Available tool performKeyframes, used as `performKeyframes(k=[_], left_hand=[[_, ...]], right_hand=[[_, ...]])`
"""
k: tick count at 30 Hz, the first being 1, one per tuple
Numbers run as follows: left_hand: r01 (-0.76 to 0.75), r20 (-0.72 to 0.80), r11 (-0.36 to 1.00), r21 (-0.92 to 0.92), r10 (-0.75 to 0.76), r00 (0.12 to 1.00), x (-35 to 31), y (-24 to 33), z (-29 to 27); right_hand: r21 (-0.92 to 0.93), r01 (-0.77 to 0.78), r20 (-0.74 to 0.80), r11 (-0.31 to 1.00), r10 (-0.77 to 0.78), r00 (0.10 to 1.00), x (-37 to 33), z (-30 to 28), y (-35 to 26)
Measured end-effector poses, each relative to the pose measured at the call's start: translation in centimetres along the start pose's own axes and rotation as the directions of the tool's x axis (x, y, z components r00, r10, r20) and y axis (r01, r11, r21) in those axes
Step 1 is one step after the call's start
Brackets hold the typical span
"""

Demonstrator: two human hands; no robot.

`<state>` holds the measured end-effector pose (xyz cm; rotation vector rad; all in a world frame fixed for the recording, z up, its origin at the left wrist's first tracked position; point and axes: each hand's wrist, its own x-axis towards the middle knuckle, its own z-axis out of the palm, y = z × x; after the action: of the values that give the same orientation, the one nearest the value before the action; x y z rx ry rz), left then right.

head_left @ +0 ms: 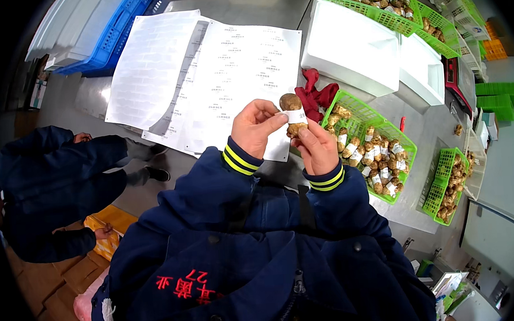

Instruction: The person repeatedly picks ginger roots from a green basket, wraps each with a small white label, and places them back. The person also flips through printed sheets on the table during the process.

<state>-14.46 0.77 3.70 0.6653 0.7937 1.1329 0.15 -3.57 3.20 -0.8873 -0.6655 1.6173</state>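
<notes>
Between my hands, over the metal table, is a brown mushroom (290,102) standing upright, with a white paper label (297,117) round its stem. My left hand (252,128) is closed, its thumb pressed on the label from the left. My right hand (320,148) pinches the mushroom's lower end from the right. Beyond my left hand lie white sheets of printed labels (243,73). A green plastic basket (410,145) close to my right hand holds several mushrooms, many wrapped in the same white labels.
Crumpled red cloth (309,95) lies beside the basket. White foam boxes (350,49) and another green basket (371,13) of mushrooms stand at the back right. More baskets (427,206) sit farther right, near a red scale (453,81). A blue crate (111,37) is at the far left. A co-worker (64,178) stands left.
</notes>
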Motion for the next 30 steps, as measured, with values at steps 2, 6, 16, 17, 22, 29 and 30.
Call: performKeyframes(k=[2, 6, 16, 17, 22, 29, 30], left_hand=[[0.001, 0.052, 1.000, 0.018, -0.002, 0.999, 0.0, 0.4, -0.2], [0.060, 0.137, 0.998, -0.013, -0.058, 0.989, 0.0, 1.7, 0.1], [0.129, 0.268, 0.989, -0.069, -0.106, 0.957, 0.1, 1.0, -1.5], [0.142, 0.277, 0.987, -0.079, -0.115, 0.954, 0.1, 1.0, -1.4], [0.106, 0.300, 0.991, 0.076, -0.124, 0.946, -0.6, 0.1, -1.5], [0.168, -0.141, 0.667, 0.726, -0.094, 0.985, -2.4, -5.5, -13.3], [0.154, -0.205, 0.529, 0.835, 0.040, 0.978, -2.3, -5.5, -15.2]], right_hand=[[0.148, -0.081, 0.094, 0.986, 0.067, 0.993, 0.1, 0.0, -0.1], [0.392, -0.257, 0.239, 0.883, 0.172, 0.956, 0.1, 0.5, -0.4], [0.381, -0.396, 0.375, 0.835, 0.252, 0.892, 0.1, -0.6, 0.8], [0.396, -0.409, 0.386, 0.822, 0.255, 0.887, 0.0, -0.6, 0.6], [0.501, -0.340, 0.192, 0.796, 0.281, 0.940, -0.5, -2.2, 0.0], [-0.854, -0.432, -0.510, 0.289, -0.304, 0.805, -0.1, -18.0, -1.6], [-0.834, -0.520, -0.549, 0.185, -0.360, 0.754, -0.6, -20.1, -0.9]])
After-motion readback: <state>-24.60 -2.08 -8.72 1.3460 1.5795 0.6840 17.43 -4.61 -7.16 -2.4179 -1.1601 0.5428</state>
